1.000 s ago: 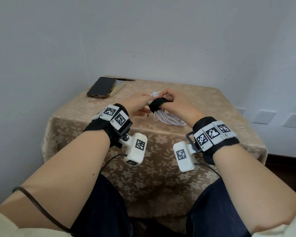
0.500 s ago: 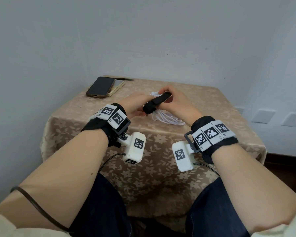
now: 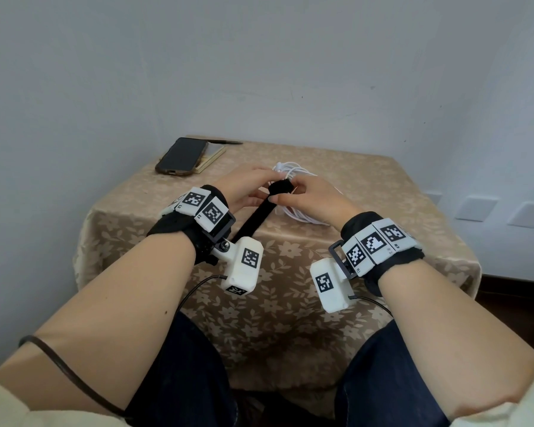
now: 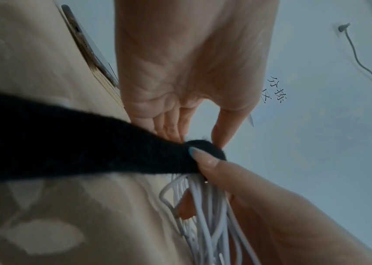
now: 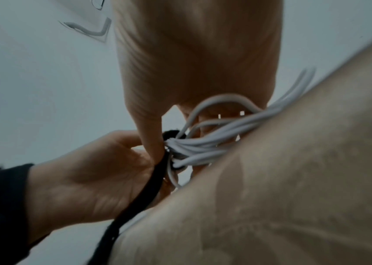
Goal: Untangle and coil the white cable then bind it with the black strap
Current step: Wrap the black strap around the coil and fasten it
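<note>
The coiled white cable (image 3: pixel 302 215) lies on the table between my hands. Around its gathered middle goes the black strap (image 3: pixel 279 188), and the strap's long tail (image 4: pixel 67 143) runs back toward my left wrist. My left hand (image 3: pixel 261 184) pinches the strap's wrap from the left with fingertips and thumb. My right hand (image 3: pixel 293 192) holds the cable bundle (image 5: pixel 214 143): its thumb (image 4: pixel 205 159) presses on the strap and its fingers curl under the strands. The far side of the wrap is hidden by my fingers.
The table has a beige floral cloth (image 3: pixel 383 186) and stands in a corner between two walls. At its back left a dark phone (image 3: pixel 182 155) lies on a notebook (image 3: pixel 211 155) beside a pen (image 3: pixel 225 142). Wall sockets (image 3: pixel 475 208) sit low on the right.
The strap's free end pointed up and right between my hands; now it trails down toward my left wrist. Both hands have stayed at the bundle.
</note>
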